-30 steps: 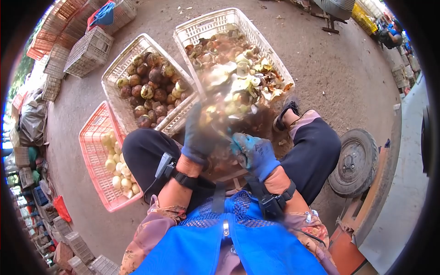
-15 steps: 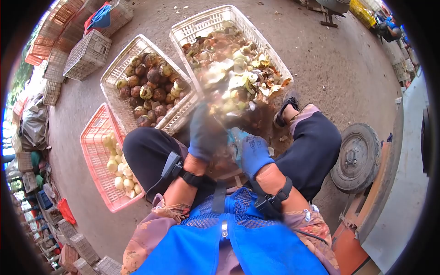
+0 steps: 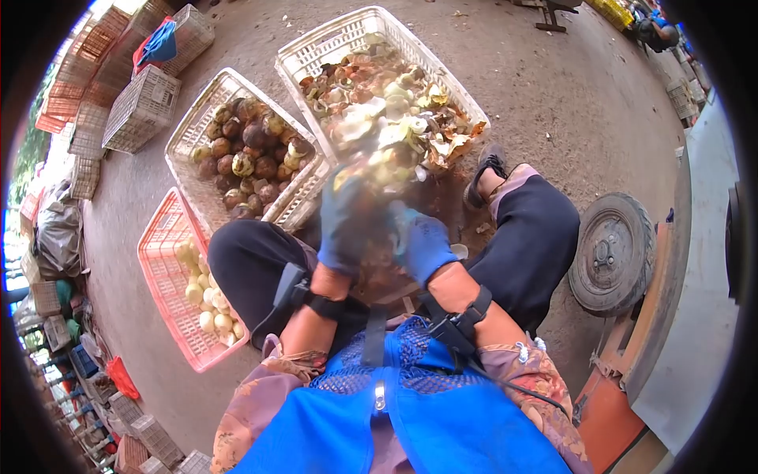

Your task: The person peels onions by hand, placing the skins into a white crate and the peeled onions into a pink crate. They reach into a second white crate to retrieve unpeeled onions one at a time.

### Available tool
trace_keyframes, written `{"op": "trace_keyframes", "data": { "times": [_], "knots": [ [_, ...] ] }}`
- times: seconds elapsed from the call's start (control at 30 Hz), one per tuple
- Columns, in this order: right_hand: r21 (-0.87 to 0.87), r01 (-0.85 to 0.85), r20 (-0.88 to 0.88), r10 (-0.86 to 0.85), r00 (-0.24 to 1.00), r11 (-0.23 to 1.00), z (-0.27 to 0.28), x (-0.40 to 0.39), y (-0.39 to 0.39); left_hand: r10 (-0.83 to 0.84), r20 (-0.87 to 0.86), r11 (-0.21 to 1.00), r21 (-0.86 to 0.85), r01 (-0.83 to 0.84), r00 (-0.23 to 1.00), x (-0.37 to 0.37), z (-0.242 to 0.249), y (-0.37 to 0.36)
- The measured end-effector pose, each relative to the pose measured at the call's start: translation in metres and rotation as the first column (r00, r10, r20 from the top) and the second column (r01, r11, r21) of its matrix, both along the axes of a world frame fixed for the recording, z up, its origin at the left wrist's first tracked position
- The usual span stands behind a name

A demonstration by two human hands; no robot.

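My left hand [image 3: 345, 225], in a blue glove, is smeared by motion but looks curled, with a blurred yellowish patch at its fingertips. Close on its right, my right hand [image 3: 424, 243], also gloved in blue, has its fingers bent inward; what lies in them is blurred and hidden. Both hands are between my knees, just below a white crate [image 3: 471, 101] of pale and brown peelings [image 3: 395, 118]. Left of that, another white crate [image 3: 180, 130] holds round brown and greenish onion-like vegetables [image 3: 254, 136]. Pale, peeled round ones [image 3: 207, 296] lie in a pink crate [image 3: 162, 292].
A wheel with a tyre [image 3: 612, 254] stands right of my knee, beside a grey metal sheet [image 3: 683, 292]. Stacked crates [image 3: 142, 109] line the left side. A dark plastic bag [image 3: 59, 237] sits farther left. Another person [image 3: 657, 33] is at the far upper right.
My right hand has shifted slightly left and turned a little. My left hand is still blurred near the same spot. The view has moved slightly, so the crates sit a little farther left.
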State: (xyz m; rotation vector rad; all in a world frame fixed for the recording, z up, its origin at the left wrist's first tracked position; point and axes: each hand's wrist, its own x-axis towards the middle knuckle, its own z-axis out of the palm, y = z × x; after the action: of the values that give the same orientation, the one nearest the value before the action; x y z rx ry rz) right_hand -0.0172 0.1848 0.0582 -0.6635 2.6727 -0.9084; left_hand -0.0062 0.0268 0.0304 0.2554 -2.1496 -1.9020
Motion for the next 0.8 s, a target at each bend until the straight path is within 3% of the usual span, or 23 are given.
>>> {"op": "trace_keyframes", "data": {
  "times": [0.03,0.1,0.13,0.17,0.2,0.23,0.3,0.33,0.37,0.4,0.53,0.57,0.6,0.63,0.67,0.7,0.73,0.8],
  "knots": [
    [0.073,-0.019,0.065,0.014,0.998,0.997,0.007,0.002,-0.005,0.019,-0.030,0.991,0.131,-0.015,0.999,-0.001,-0.015,-0.002],
    [0.079,-0.026,0.032,0.024,0.999,0.997,0.005,0.003,-0.006,0.060,-0.078,0.923,0.383,-0.026,0.995,-0.003,-0.024,-0.003],
    [0.088,-0.036,0.001,0.036,0.999,0.995,0.002,0.004,-0.005,0.057,-0.075,0.923,0.384,-0.024,0.996,-0.001,-0.028,-0.007],
    [0.097,-0.076,-0.003,0.077,0.997,0.992,0.000,-0.002,-0.001,0.013,-0.165,0.989,-0.144,-0.037,0.986,0.000,-0.026,-0.014],
    [0.096,-0.071,0.001,0.072,0.997,0.993,-0.001,-0.007,0.003,-0.076,-0.216,0.773,-0.629,-0.079,0.973,0.001,-0.026,-0.019],
    [0.113,-0.104,-0.039,0.109,0.993,0.988,0.000,-0.011,0.007,-0.082,-0.210,0.774,-0.629,-0.071,0.974,0.003,-0.033,-0.021],
    [0.157,-0.161,-0.165,0.186,0.968,0.974,-0.009,-0.021,0.013,0.015,-0.033,0.956,-0.291,-0.024,0.999,0.002,-0.039,-0.018],
    [0.157,-0.162,-0.164,0.188,0.969,0.974,-0.011,-0.026,0.016,0.016,-0.031,0.956,-0.291,-0.025,0.999,0.005,-0.041,-0.019],
    [0.175,-0.201,-0.149,0.228,0.962,0.964,-0.012,-0.032,0.017,-0.024,0.122,0.898,0.438,-0.032,0.992,0.005,-0.018,-0.017],
    [0.193,-0.239,-0.135,0.267,0.954,0.952,-0.012,-0.036,0.018,-0.159,0.203,0.360,0.923,-0.135,0.966,0.005,-0.005,-0.015],
    [0.235,-0.127,-0.116,0.158,0.981,0.964,-0.026,-0.031,0.007,-0.180,0.243,0.351,0.921,-0.169,0.953,0.000,0.001,-0.016],
    [0.233,-0.128,-0.115,0.157,0.981,0.964,-0.031,-0.025,0.003,-0.180,0.114,0.536,0.844,0.000,0.977,0.000,0.001,-0.012],
    [0.109,-0.062,-0.213,0.084,0.973,0.992,-0.040,-0.018,-0.001,-0.209,-0.011,0.692,0.705,0.156,0.978,0.000,0.000,-0.006],
    [-0.021,-0.006,-0.300,0.000,0.954,1.000,-0.046,-0.014,-0.002,-0.010,0.053,0.913,0.407,-0.012,0.999,-0.003,-0.003,0.003],
    [-0.022,-0.005,-0.299,-0.002,0.954,1.000,-0.042,-0.014,-0.001,-0.012,0.055,0.914,0.406,-0.012,0.998,-0.002,-0.009,-0.002],
    [0.040,-0.016,-0.307,0.028,0.951,0.999,-0.035,-0.015,0.003,-0.119,0.059,0.730,0.682,0.046,0.991,0.001,-0.017,-0.009],
    [0.102,-0.026,-0.315,0.057,0.947,0.994,-0.031,-0.017,0.007,-0.220,0.030,0.462,0.883,0.077,0.975,0.003,-0.024,-0.013],
    [0.187,-0.102,-0.207,0.141,0.968,0.977,-0.034,-0.036,0.014,-0.180,0.091,0.394,0.919,-0.013,0.979,0.004,-0.006,-0.003]
  ]
}}
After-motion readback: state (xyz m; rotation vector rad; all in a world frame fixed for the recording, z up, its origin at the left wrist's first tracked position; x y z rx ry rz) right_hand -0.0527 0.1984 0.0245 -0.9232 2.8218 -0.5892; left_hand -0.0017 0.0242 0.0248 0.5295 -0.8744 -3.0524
